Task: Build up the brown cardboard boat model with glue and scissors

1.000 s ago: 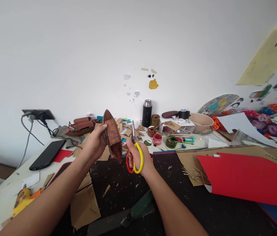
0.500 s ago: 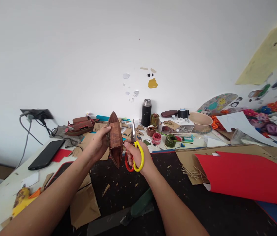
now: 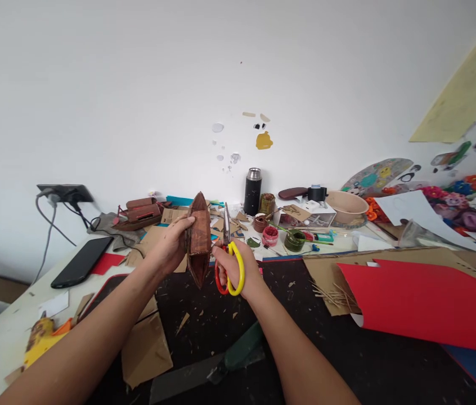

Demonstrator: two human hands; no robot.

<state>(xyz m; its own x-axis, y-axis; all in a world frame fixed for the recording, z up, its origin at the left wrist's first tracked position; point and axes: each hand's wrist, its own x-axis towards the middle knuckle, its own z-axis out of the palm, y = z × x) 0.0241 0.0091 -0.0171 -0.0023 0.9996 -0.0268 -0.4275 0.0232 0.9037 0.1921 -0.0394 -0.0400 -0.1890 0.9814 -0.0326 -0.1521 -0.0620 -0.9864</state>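
Observation:
My left hand (image 3: 174, 242) grips a small brown model boat (image 3: 200, 233) by its left side, thumb on the edge of its covered middle. The boat stands nearly on end, one pointed tip up and the other down. In my right hand (image 3: 242, 267) are scissors (image 3: 235, 269) with one yellow and one red handle loop. Their blades point up and look closed. My right fingertips come close to the boat's right edge; whether they touch it I cannot tell. Beyond my left hand, a second brown model boat (image 3: 139, 214) lies on the table.
A black mat (image 3: 204, 320) with scraps and a green-handled tool (image 3: 242, 346) lies below my hands. Red paper (image 3: 415, 304) and cardboard are at right, a phone (image 3: 81, 261) at left. Behind stand a black flask (image 3: 252, 191), open paint jars (image 3: 294, 241) and a bowl (image 3: 345, 207).
The boat has turned slightly in my left hand, and the scissors have shifted a little left. The whole view has moved slightly. Both hands keep their hold.

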